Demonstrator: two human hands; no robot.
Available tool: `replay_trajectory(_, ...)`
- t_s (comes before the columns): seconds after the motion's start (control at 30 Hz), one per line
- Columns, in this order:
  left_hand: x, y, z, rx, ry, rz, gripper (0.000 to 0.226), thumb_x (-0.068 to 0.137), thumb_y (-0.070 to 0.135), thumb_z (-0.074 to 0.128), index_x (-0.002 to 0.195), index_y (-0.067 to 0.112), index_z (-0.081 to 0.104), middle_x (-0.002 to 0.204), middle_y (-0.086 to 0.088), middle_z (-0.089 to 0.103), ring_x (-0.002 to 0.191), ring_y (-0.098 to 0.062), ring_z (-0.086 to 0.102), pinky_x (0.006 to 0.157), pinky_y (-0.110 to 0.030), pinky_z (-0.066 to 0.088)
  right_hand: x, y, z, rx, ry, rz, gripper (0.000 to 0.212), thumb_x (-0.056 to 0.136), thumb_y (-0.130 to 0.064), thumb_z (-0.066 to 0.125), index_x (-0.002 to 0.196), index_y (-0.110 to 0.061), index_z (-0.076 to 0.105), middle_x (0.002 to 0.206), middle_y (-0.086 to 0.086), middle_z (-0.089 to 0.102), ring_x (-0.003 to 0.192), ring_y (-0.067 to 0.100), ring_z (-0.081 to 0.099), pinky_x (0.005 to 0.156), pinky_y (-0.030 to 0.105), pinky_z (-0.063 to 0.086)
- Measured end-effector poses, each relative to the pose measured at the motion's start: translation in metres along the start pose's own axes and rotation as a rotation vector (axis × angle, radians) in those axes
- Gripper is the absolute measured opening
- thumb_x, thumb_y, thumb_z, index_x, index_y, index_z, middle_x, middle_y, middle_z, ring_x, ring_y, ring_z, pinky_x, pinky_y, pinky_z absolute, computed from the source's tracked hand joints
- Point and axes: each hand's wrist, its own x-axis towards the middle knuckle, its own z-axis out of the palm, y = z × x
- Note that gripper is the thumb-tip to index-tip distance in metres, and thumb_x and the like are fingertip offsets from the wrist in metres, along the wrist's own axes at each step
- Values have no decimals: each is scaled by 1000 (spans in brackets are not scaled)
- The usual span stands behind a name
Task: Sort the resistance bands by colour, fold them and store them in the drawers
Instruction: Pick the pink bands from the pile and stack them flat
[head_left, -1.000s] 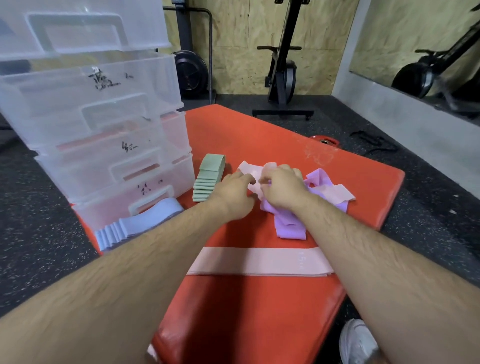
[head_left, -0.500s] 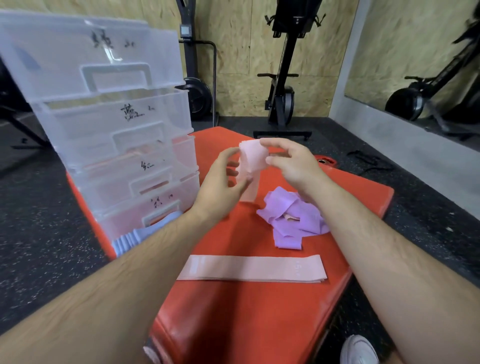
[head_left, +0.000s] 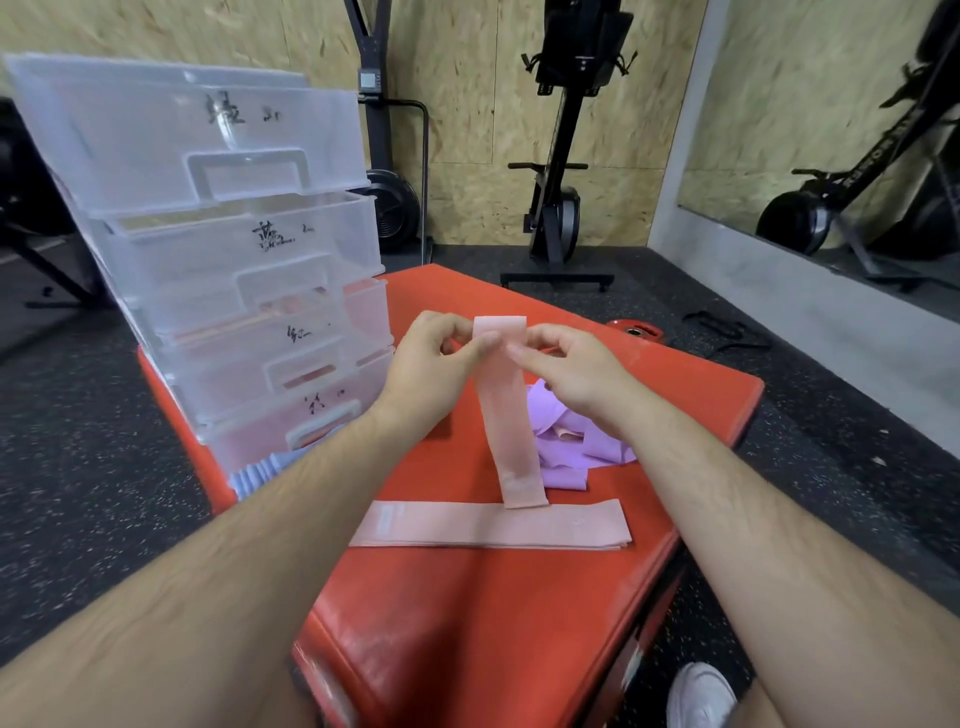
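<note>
Between the two hands hangs a pink band (head_left: 506, 410), pinched at its top edge. His left hand (head_left: 434, 374) has thumb and fingers closed on the band's left corner; the right hand (head_left: 571, 374) grips the right corner the same way, fingertips nearly meeting the left's. The band drops straight down from that grip, its free end hanging over a flat band (head_left: 491, 525) that lies crosswise on the red mat (head_left: 467, 623), just below the hands. Whether the end touches it, I cannot tell.

Under the right wrist sits a purple heap (head_left: 566, 447) of loose bands, crumpled, with a scrap of pink poking out of it. Left of the left hand stands the clear drawer unit (head_left: 223, 249), four drawers stacked, each marked with black handwriting; pink shows through the lower ones. Below the left forearm, at the foot of the drawers, a folded blue stack (head_left: 254, 475) peeks out. Beyond the hands, a rowing machine (head_left: 561, 208) stands by the wall.
</note>
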Motion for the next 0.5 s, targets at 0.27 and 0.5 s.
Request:
replay_trajectory(0.27, -3, 2, -2, -193, -76, -74, 18, 93, 34, 68, 95, 16, 68, 74, 4, 60, 66, -6, 53, 62, -21, 44, 5, 5, 5, -34, -38, 31, 21, 102, -27, 55, 103, -14, 70, 93, 1, 68, 81, 12, 56, 75, 29, 44)
replay_trajectory(0.5, -3, -2, -6, -224, -132, -153, 29, 88, 39, 73, 93, 11, 69, 67, 3, 60, 60, -10, 51, 59, -25, 42, 2, 4, 7, -47, -71, 35, 20, 101, -30, 54, 104, -16, 69, 86, 4, 61, 76, 13, 52, 72, 33, 41)
